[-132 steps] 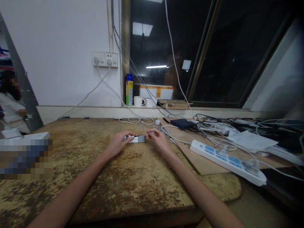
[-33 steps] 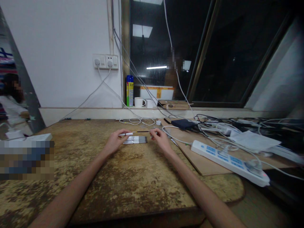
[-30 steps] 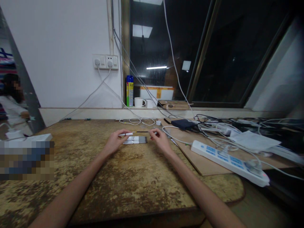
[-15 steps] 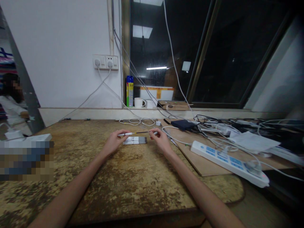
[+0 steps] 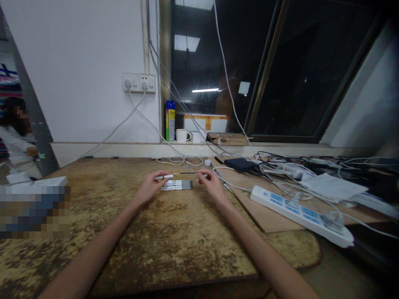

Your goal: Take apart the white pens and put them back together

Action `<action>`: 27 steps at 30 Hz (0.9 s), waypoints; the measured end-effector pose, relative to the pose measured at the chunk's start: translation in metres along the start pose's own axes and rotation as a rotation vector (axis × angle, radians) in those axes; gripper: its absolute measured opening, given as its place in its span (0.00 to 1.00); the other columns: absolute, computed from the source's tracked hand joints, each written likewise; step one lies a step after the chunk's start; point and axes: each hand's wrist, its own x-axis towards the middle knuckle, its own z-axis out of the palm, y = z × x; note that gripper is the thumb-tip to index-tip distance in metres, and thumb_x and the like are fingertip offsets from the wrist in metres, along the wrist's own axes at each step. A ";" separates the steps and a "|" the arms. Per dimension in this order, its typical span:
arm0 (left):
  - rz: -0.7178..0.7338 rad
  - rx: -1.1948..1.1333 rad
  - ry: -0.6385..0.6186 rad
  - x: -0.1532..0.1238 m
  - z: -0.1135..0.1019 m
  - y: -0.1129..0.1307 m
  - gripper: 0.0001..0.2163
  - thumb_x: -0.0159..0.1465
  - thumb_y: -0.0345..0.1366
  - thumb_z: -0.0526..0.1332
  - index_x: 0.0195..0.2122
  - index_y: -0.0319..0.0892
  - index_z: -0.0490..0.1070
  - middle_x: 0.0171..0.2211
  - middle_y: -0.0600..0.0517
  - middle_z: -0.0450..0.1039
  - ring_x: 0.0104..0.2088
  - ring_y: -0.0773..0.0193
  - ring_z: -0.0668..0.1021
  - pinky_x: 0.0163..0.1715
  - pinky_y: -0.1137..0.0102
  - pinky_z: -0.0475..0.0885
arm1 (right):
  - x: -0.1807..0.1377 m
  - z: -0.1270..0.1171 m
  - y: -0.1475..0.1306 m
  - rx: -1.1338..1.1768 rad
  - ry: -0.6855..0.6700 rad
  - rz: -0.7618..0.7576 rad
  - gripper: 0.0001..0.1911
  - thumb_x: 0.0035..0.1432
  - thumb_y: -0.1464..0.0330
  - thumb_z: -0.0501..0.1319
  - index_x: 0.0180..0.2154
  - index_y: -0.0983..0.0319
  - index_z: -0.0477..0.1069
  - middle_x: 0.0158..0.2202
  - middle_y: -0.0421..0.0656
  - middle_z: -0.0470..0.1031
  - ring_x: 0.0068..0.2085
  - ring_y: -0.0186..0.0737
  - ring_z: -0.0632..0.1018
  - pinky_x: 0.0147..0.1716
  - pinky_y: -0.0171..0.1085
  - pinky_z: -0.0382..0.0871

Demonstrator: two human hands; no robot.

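Note:
My left hand [image 5: 153,183] is closed on a white pen barrel [image 5: 165,177], which points right. A thin dark pen refill [image 5: 185,173] stretches between the two hands, its right end at the fingers of my right hand [image 5: 208,181], which pinch it. A short pale piece also shows at the right fingertips, too small to make out fully. The refill's left end lies just above and right of the barrel's tip, apart from it. Below and between the hands, several white and grey pens [image 5: 177,185] lie side by side on the worn wooden table [image 5: 168,232].
A white power strip [image 5: 301,216] rests on a brown board [image 5: 258,207] at right, with a black box [image 5: 241,164], tangled cables and paper [image 5: 335,186] behind. A mug [image 5: 182,135] and spray can [image 5: 170,121] stand on the sill. A person [image 5: 17,137] is at far left.
The refill has shifted slightly and now sits a little higher and more level, with its left end above the barrel's tip. Both hands stay almost where they were.

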 end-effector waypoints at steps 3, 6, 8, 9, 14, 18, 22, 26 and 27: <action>0.004 0.008 0.002 0.000 0.000 0.001 0.16 0.66 0.46 0.61 0.47 0.44 0.79 0.48 0.47 0.80 0.48 0.54 0.79 0.45 0.65 0.73 | 0.000 0.000 0.001 0.016 -0.006 0.021 0.22 0.56 0.51 0.63 0.39 0.63 0.78 0.28 0.44 0.78 0.28 0.41 0.77 0.32 0.37 0.69; 0.001 0.005 0.009 -0.001 0.001 0.003 0.15 0.66 0.46 0.61 0.47 0.44 0.79 0.48 0.48 0.80 0.48 0.55 0.79 0.45 0.66 0.73 | 0.000 0.000 0.001 0.033 -0.007 0.046 0.22 0.55 0.50 0.63 0.37 0.63 0.78 0.27 0.43 0.77 0.28 0.41 0.77 0.31 0.38 0.69; 0.001 -0.004 0.004 -0.001 0.000 0.003 0.16 0.66 0.47 0.61 0.47 0.44 0.79 0.48 0.47 0.80 0.47 0.54 0.79 0.46 0.66 0.73 | 0.000 0.000 0.000 0.034 -0.009 0.058 0.22 0.55 0.50 0.63 0.35 0.63 0.78 0.26 0.43 0.77 0.27 0.41 0.77 0.30 0.38 0.69; 0.001 -0.008 -0.001 -0.001 0.000 0.004 0.17 0.66 0.47 0.61 0.47 0.43 0.79 0.48 0.47 0.80 0.47 0.54 0.79 0.46 0.66 0.73 | 0.000 0.000 0.001 0.035 -0.012 0.062 0.21 0.55 0.50 0.63 0.35 0.63 0.78 0.27 0.43 0.77 0.27 0.41 0.76 0.30 0.38 0.68; 0.003 -0.012 -0.005 -0.002 -0.001 0.007 0.16 0.66 0.47 0.60 0.47 0.43 0.79 0.48 0.48 0.80 0.48 0.54 0.79 0.46 0.66 0.72 | 0.001 0.001 0.003 0.020 -0.035 0.064 0.23 0.58 0.50 0.60 0.27 0.62 0.75 0.24 0.42 0.74 0.26 0.38 0.73 0.28 0.36 0.65; 0.011 -0.007 -0.008 -0.002 0.000 0.007 0.16 0.66 0.47 0.60 0.47 0.44 0.80 0.48 0.48 0.80 0.48 0.55 0.79 0.47 0.65 0.72 | 0.001 0.001 0.003 0.038 -0.040 0.086 0.24 0.58 0.48 0.58 0.25 0.62 0.73 0.21 0.40 0.71 0.24 0.37 0.70 0.25 0.35 0.62; 0.019 0.009 0.002 -0.002 0.000 0.006 0.15 0.66 0.46 0.60 0.46 0.45 0.80 0.47 0.48 0.81 0.47 0.55 0.79 0.47 0.65 0.72 | -0.001 0.002 0.000 0.055 -0.036 0.108 0.24 0.58 0.49 0.58 0.24 0.62 0.72 0.21 0.40 0.70 0.22 0.36 0.69 0.24 0.35 0.61; 0.015 0.001 -0.001 -0.001 0.001 0.004 0.14 0.66 0.46 0.60 0.46 0.46 0.80 0.48 0.48 0.81 0.48 0.55 0.79 0.46 0.65 0.73 | -0.002 0.002 -0.003 0.072 -0.045 0.115 0.23 0.58 0.51 0.58 0.24 0.62 0.71 0.21 0.40 0.69 0.22 0.36 0.68 0.25 0.35 0.61; 0.013 0.003 0.001 -0.001 0.001 0.004 0.15 0.66 0.46 0.60 0.46 0.46 0.80 0.48 0.48 0.81 0.47 0.55 0.79 0.46 0.65 0.73 | -0.002 0.001 -0.004 0.079 -0.049 0.115 0.22 0.58 0.51 0.58 0.23 0.62 0.70 0.20 0.39 0.68 0.22 0.35 0.68 0.25 0.35 0.60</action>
